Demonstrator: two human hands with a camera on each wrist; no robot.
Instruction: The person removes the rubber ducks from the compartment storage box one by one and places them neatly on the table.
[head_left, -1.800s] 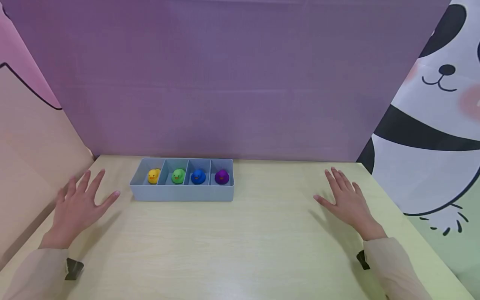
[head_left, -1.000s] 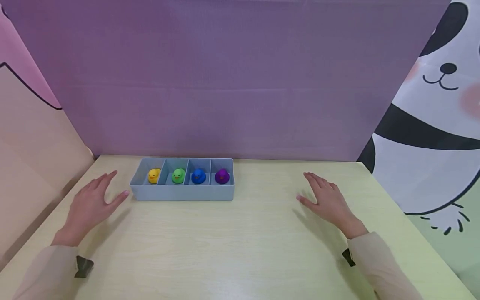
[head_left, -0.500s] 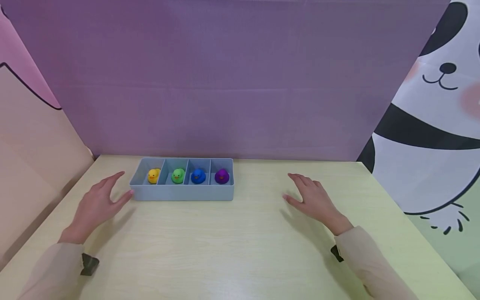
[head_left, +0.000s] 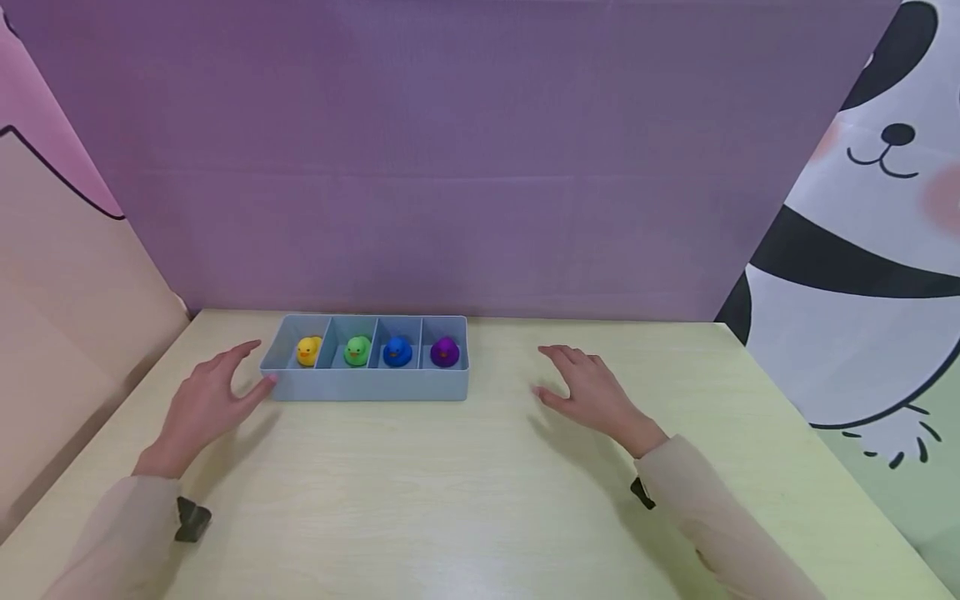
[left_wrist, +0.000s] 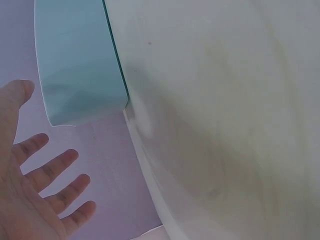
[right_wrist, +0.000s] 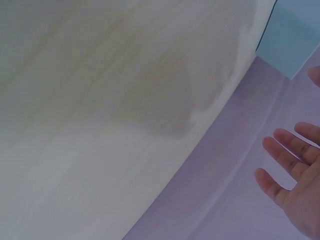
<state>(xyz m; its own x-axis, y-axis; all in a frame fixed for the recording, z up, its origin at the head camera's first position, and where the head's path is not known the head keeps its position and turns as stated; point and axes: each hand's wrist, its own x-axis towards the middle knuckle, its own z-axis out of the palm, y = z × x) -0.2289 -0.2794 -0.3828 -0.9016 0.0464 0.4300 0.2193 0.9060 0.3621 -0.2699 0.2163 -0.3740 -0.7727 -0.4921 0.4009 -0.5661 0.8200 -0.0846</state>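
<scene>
A light blue-grey divided box (head_left: 367, 386) stands at the back left of the table. Each compartment holds one rubber duck: yellow (head_left: 308, 352), green (head_left: 357, 351), blue (head_left: 397, 352) and purple (head_left: 445, 352), left to right. Beside the box's left end, my left hand (head_left: 204, 407) has its fingers spread; in the head view the thumb tip overlaps the front left corner, and I cannot tell if it touches. My right hand (head_left: 596, 398) hovers right of the box, apart from it, thumb and fingers spread and holding nothing. The left wrist view shows the box's end (left_wrist: 80, 75) near the left fingers.
Behind the pale wooden table (head_left: 465, 475) hangs a purple cloth (head_left: 480, 167) along the back edge. A beige panel (head_left: 67, 317) borders the left side. On the right is a panel with a panda picture (head_left: 862, 350).
Both hands have moved inward: the left one rightward to the box's left end, the right one leftward across the table. The box and ducks have stayed where they were.
</scene>
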